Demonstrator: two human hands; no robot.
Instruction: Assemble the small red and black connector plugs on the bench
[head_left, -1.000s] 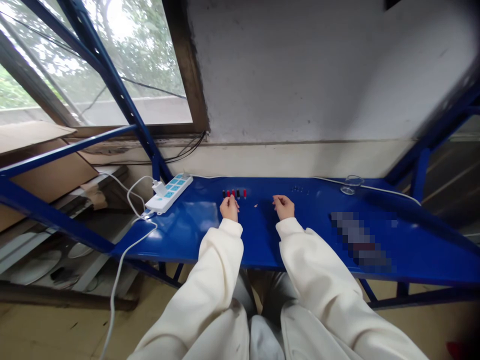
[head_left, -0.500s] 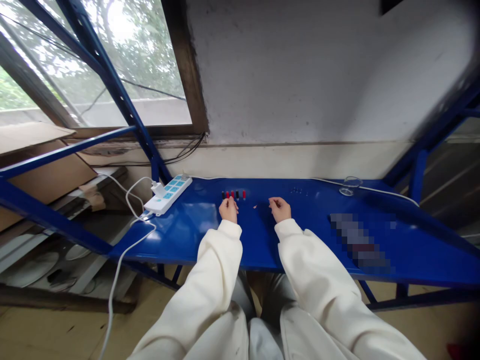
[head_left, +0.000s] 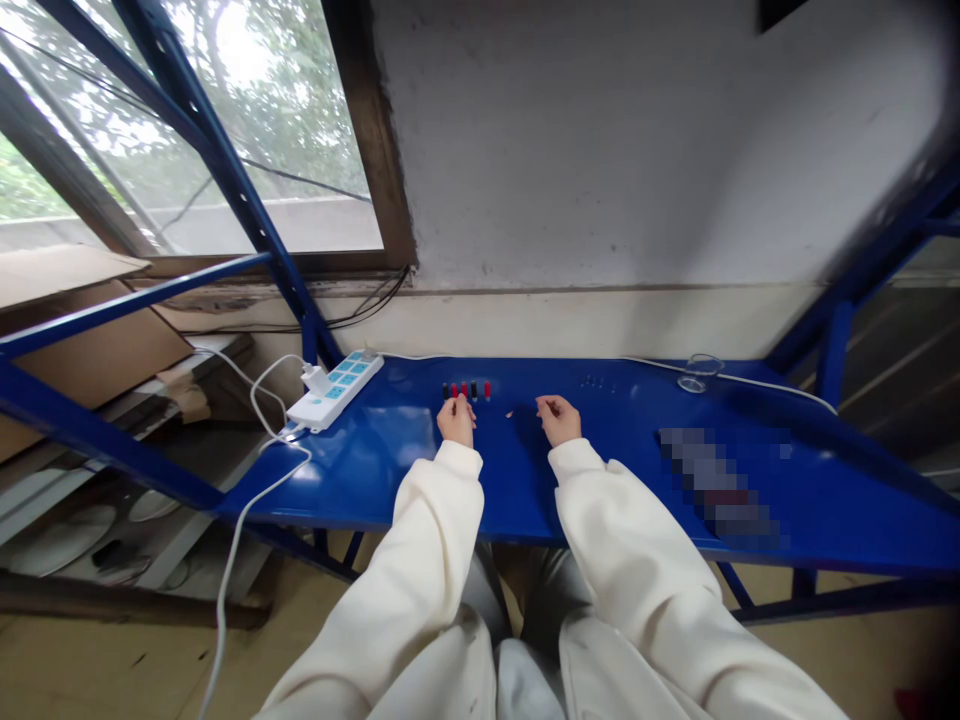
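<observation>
Several small red and black cylinders stand in a row on the blue table, among them a red cylinder [head_left: 487,388] at the right end and a black cylinder [head_left: 474,389] beside it. Just in front of the row is my left hand [head_left: 456,422], its fingers pinched together; whatever they may hold is too small to name. My right hand [head_left: 559,420] rests farther right with thumb and fingertips closed, and its grip is likewise unclear. Between both hands lies a tiny pale piece [head_left: 509,414]. Some tiny clear pieces [head_left: 598,382] are at the back, beyond my right hand.
A white power strip [head_left: 337,390] with a plug and cable sits on the left of the blue table [head_left: 360,480]. Toward the back right stands a clear round container [head_left: 697,376] by a white cable. A blurred-out dark object [head_left: 716,487] lies at right. Blue frame posts flank the table.
</observation>
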